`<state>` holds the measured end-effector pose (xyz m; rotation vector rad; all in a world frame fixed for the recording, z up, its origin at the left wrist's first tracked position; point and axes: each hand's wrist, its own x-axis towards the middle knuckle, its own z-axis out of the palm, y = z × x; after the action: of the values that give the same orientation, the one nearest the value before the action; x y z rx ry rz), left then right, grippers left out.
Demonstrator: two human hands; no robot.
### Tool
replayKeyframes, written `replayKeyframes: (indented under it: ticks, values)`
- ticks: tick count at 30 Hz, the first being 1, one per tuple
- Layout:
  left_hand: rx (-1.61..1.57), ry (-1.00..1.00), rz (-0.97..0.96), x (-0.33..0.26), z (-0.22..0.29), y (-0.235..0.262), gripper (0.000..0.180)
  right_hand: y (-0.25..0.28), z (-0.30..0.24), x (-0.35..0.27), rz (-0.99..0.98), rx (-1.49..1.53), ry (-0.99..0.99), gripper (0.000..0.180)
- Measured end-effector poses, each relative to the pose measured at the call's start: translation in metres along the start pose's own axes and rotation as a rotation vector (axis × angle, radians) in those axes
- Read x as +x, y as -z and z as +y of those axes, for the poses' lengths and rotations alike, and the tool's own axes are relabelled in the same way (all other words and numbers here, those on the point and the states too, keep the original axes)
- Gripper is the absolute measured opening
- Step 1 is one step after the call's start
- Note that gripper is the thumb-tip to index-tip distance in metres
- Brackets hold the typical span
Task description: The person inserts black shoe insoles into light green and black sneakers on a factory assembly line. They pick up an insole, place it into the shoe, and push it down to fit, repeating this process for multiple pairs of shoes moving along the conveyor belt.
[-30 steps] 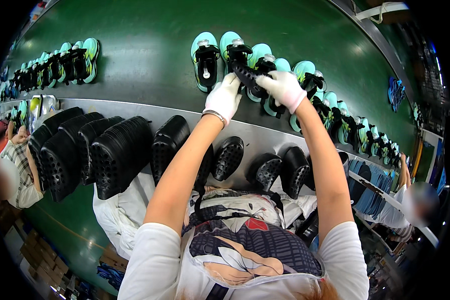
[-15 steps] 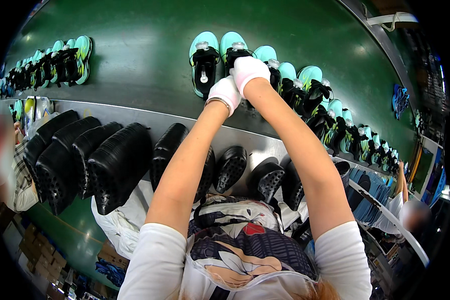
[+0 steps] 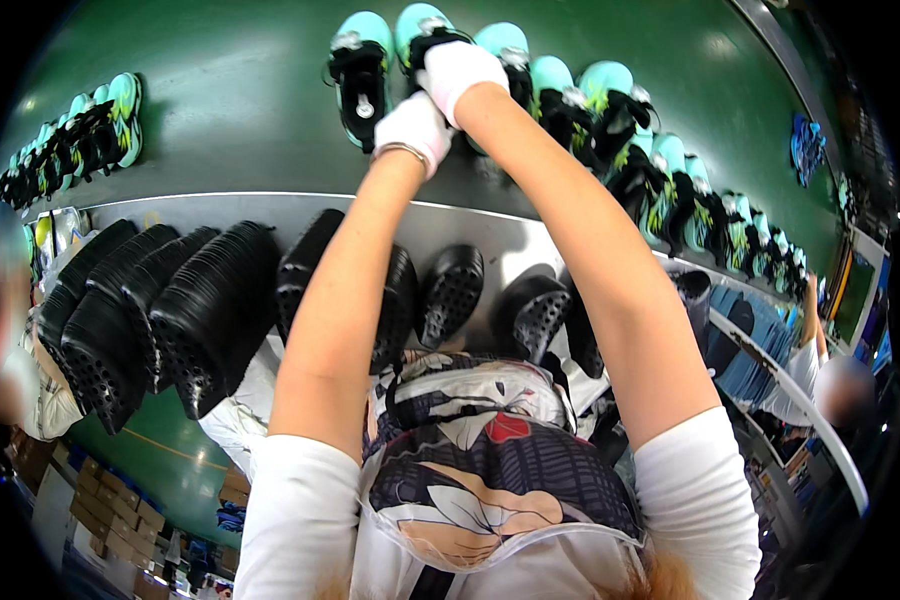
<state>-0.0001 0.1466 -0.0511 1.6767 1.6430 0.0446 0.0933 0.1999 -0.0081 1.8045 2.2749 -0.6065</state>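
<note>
Both my hands wear white gloves and reach out over the green worktop (image 3: 240, 130). My right hand (image 3: 460, 75) is closed over the black opening of a mint-green and black sneaker (image 3: 422, 22). Just behind it, my left hand (image 3: 413, 132) is closed at the heel end of the same sneaker; most of its fingers are hidden. Close by on the left lies another sneaker (image 3: 362, 85), toe pointing away, a pale round-ended piece showing inside. To the right, a further sneaker (image 3: 502, 42) begins a row of similar ones, with clear pieces on their tongues.
Stacked black perforated insoles (image 3: 210, 320) stand along the metal ledge (image 3: 450, 215) nearer me, with smaller stacks (image 3: 451, 295) between my arms. Another sneaker row (image 3: 120, 120) sits at far left. A white curved rail (image 3: 795, 400) runs at right. People are at both sides.
The view has shifted, so the worktop and sneakers sit higher and further left in the picture. Both hands stay on the same sneaker.
</note>
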Motion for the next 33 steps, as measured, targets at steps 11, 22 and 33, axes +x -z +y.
replayKeyframes:
  ticks: [11,22,33]
  values:
    - [0.229,-0.278,0.117,-0.042,0.012,0.038,0.051,0.033,0.065,-0.220,0.185,0.493,0.070,0.028]
    - [-0.019,-0.479,0.365,-0.184,0.056,0.008,0.038,-0.011,0.037,-0.370,-0.016,0.121,0.063,0.042]
    - [-0.235,-0.275,0.036,-0.243,0.074,-0.029,0.031,-0.037,0.033,-0.372,0.026,0.027,0.064,0.041]
